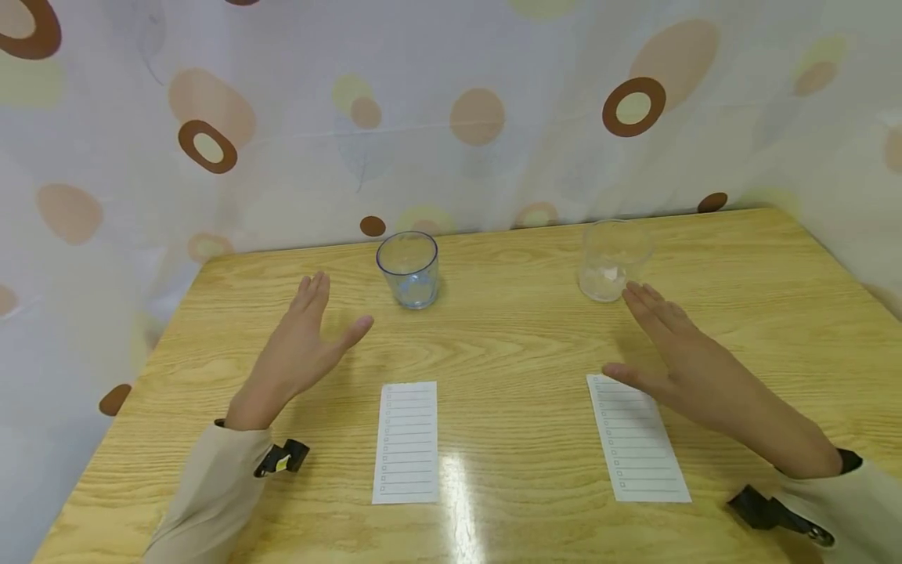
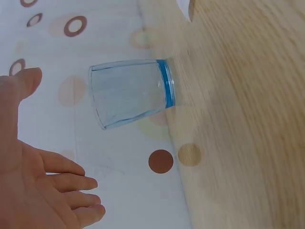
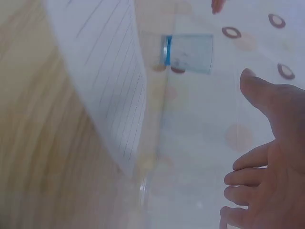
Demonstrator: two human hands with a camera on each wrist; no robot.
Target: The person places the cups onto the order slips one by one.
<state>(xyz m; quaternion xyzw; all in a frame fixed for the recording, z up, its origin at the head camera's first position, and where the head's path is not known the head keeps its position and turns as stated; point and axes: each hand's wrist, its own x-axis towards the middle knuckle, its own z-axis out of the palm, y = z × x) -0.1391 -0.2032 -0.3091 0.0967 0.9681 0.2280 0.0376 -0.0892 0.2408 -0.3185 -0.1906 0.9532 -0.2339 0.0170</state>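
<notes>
White paper (image 1: 640,448) partly hidden behind spread-apart right grip (image 1: 690,372), left grip (image 1: 294,356) likewise apart

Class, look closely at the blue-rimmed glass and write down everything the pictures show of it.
The blue-rimmed glass is a see-through, faintly blue tumbler, apparently of glass or clear plastic. Its round mouth is wider than its base, where a stronger blue shows. It looks empty and stands upright on the table near the far edge, beyond the left paper and left of the clear glass. The left hand is beside it, not touching; only the table does.
</notes>
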